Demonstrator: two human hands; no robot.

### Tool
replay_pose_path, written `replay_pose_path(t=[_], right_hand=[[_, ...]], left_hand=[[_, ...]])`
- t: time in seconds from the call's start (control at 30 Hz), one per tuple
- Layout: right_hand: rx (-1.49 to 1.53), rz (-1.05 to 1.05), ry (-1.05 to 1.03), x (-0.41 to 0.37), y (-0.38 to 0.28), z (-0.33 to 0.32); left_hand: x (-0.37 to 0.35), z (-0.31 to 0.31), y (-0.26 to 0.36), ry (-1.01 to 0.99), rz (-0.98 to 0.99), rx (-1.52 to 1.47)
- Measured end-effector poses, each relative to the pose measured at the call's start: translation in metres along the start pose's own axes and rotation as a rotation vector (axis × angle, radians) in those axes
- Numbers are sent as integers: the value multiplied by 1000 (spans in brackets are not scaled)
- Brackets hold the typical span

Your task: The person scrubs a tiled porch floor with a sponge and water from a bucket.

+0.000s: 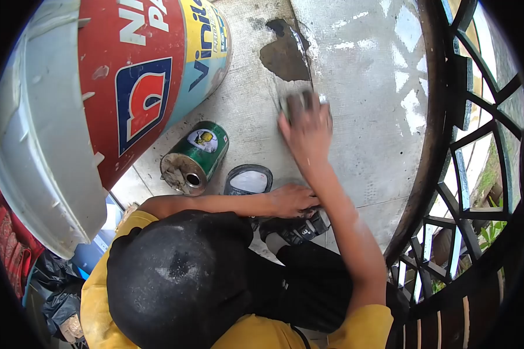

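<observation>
My right hand [306, 129] is on the grey floor [367, 139], blurred by motion, with its fingers bent downward. A pale edge shows beside the fingers, but what they press on or hold is too smeared to name. Just beyond the fingertips lies a dark wet-looking patch [286, 53]. My left hand [294, 199] rests low in front of my body, above a dark shoe [301, 230], holding nothing visible. Its fingers are loosely extended and partly behind my right forearm. To the left, a green can [198, 156] lies on its side, its grimy end holed.
A large paint bucket [142, 75] with red, yellow and blue bands looms at the left. A dark metal lattice [468, 122] curves along the right side. Black plastic bags [58, 296] sit at lower left. White marks [410, 107] spot the floor.
</observation>
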State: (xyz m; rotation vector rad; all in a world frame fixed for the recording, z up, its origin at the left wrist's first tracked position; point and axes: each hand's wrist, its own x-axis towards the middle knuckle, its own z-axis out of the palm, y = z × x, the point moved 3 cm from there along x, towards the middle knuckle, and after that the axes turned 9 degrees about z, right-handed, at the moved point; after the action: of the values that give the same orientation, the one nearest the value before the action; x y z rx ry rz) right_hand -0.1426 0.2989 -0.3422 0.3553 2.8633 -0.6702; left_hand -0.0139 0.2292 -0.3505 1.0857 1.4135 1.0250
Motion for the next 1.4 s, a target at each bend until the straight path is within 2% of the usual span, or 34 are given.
replay_pose_path(t=[0.03, 0.13, 0.2, 0.3, 0.37, 0.4, 0.47, 0.6, 0.63, 0.67, 0.73, 0.8, 0.9, 1.0, 1.1, 1.4], right_hand=[[-26, 26, -93, -24, 12, -1], [-55, -5, -24, -59, 32, -3], [-46, -19, 5, -28, 12, 1], [29, -95, 196, 59, -37, 1], [-53, -91, 253, 117, -60, 1], [-51, -93, 270, 120, -61, -1], [6, -56, 172, 122, -56, 3], [-37, -23, 209, 33, -10, -3], [-43, -7, 136, 12, 2, -5], [-48, 9, 64, -7, 13, -8], [-50, 8, 66, -35, 31, -12], [-45, 6, 94, -54, 43, -17], [-29, 16, 123, -60, 48, -15], [-24, 36, 126, -59, 42, -14], [-22, 43, 116, -57, 40, -12], [-12, 10, 164, -57, 39, -11]], left_hand=[[0, 2, -1, 7, 6, 1], [3, 13, 0, -39, 95, 71], [0, 14, 4, 96, 146, -1], [0, 14, 3, 101, 128, 13], [1, 3, 11, 50, 99, 43], [-1, 0, 12, 2, 64, 55], [-4, -2, 12, 39, 67, 79], [-1, 18, 3, 162, 164, 87], [1, 20, 6, 170, 179, 92], [3, 22, 9, 109, 176, 74], [4, 21, 12, 12, 152, 74], [3, 22, 13, 8, 161, 93], [-1, 26, 5, -26, 149, 101], [-5, 26, -1, 42, 178, 128], [-8, 22, 0, -31, 67, 64], [-6, 23, -7, 74, 97, 98]])
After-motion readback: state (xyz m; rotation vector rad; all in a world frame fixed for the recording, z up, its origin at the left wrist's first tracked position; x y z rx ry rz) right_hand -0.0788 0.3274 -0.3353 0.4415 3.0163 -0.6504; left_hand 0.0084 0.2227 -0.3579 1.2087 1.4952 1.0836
